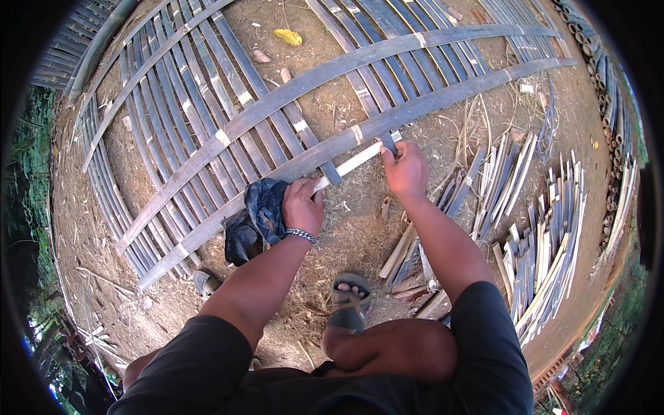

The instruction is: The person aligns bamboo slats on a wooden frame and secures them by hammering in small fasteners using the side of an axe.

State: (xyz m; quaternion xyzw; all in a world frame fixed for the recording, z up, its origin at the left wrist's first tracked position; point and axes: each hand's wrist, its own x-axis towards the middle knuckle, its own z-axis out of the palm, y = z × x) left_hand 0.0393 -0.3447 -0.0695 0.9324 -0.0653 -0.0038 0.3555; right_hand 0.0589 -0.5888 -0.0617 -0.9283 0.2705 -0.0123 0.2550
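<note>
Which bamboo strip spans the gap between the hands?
The slim pale strip, running from the left hand to the right hand; its light face sets it apart from the dark grey crosswise strip just beyond.

Slat lattice (318, 77) on dirt ground (354, 228).

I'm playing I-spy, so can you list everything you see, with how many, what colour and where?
Slatted frame: count unclear, dark grey, upper half
Pale strip: one, cream, centre
Bag: one, black, left of centre
Cut strips: many, dark and pale, right side
Stacked poles: many, greyish, far right edge
Leaf: one, yellow, top middle
Ground: one stretch, brown, underneath
Plants: many, green, outer edges
Sandal: one clearly visible, greyish, lower middle
Bracelet: one, silvery, left wrist
Sleeves: two, black, bottom
Knee: one clear, bare, bottom
Left hand: one, bare, pale strip's left end
Right hand: one, bare, its right end
</note>
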